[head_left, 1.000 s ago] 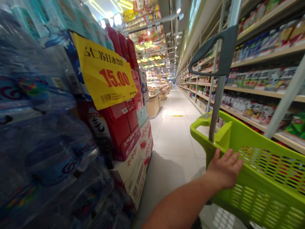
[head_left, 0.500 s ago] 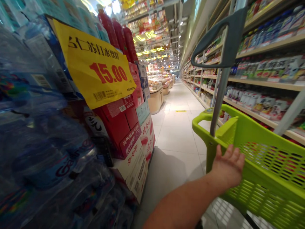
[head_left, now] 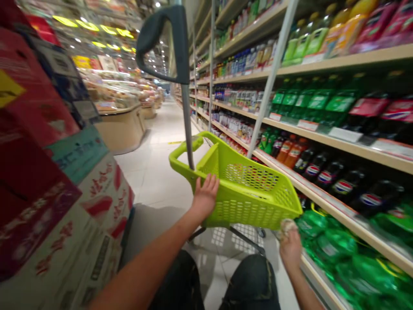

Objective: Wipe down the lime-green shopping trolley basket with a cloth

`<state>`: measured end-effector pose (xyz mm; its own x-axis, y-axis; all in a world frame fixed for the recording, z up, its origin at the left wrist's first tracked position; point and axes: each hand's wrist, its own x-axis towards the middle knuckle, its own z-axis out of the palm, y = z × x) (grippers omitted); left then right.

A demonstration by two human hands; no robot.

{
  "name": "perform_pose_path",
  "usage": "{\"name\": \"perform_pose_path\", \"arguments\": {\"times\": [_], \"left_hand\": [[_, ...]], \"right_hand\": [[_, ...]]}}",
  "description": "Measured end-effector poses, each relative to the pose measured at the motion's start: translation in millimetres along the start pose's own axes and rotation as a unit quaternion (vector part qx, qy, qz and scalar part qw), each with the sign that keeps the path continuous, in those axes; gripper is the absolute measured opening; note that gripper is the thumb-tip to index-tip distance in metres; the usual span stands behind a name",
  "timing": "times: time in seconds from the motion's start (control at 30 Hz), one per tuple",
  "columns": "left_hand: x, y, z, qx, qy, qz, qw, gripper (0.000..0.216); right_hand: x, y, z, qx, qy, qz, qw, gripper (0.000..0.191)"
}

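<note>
A lime-green plastic shopping cart basket [head_left: 258,196] stands in the aisle in front of me, with a grey pole and dark handle [head_left: 164,43] rising from its near corner. My left hand [head_left: 204,196] grips the basket's near rim, fingers curled over the edge. My right hand [head_left: 290,245] is below the basket's right corner, closed round a small pale crumpled thing [head_left: 286,224] that I cannot name. My knees in dark trousers [head_left: 251,280] show at the bottom.
Shelves [head_left: 322,148] of soda bottles and green packs run along the right. Stacked red and white cartons [head_left: 64,206] stand at the left. A rounded display counter [head_left: 121,127] sits further up the white tiled aisle [head_left: 161,172].
The view has swung right and down: the water packs and yellow price sign left the frame. The basket now sits centre, my right hand has come into view, and my left hand has curled over the rim.
</note>
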<state>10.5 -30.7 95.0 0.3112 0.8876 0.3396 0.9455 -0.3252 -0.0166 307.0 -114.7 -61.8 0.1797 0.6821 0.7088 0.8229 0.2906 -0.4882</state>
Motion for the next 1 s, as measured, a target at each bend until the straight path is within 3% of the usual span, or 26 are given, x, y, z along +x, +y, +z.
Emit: {"name": "perform_pose_path", "arguments": {"times": [0.13, 0.3, 0.4, 0.53, 0.7, 0.77, 0.87, 1.0], "left_hand": [[1.6, -0.2, -1.7, 0.024, 0.017, 0.012, 1.0, 0.054], [-1.0, 1.2, -5.7, 0.046, 0.018, 0.013, 0.999, 0.054], [-2.0, 1.6, -4.9, 0.054, 0.023, 0.011, 0.998, 0.054], [-3.1, 0.7, -4.4, 0.05, 0.026, 0.012, 0.998, 0.056], [-5.5, -0.8, -7.1, 0.042, 0.021, 0.005, 0.999, 0.055], [-7.6, -0.9, -10.5, 0.032, 0.016, 0.004, 0.999, 0.056], [-12.6, -4.0, -19.3, -0.003, 0.005, 0.012, 1.0, 0.059], [-20.9, -20.6, -32.3, -0.019, 0.026, 0.042, 0.999, 0.059]], "right_hand": [[25.3, 26.5, 30.0, -0.05, 0.047, 0.017, 0.997, 0.034], [70.8, 31.0, 17.5, -0.048, 0.106, 0.053, 0.992, 0.041], [73.0, 26.1, 21.5, -0.027, 0.081, 0.043, 0.995, 0.042], [53.3, 24.5, 28.0, -0.023, 0.058, 0.032, 0.998, 0.041], [53.1, 23.8, 14.3, -0.003, -0.053, -0.023, 0.998, 0.041], [70.6, 7.8, 11.5, 0.012, -0.039, -0.047, 0.998, 0.039], [104.2, -44.8, 27.7, 0.042, 0.012, -0.065, 0.997, 0.041], [123.3, -130.3, 85.0, 0.07, -0.088, -0.142, 0.983, 0.043]]}}
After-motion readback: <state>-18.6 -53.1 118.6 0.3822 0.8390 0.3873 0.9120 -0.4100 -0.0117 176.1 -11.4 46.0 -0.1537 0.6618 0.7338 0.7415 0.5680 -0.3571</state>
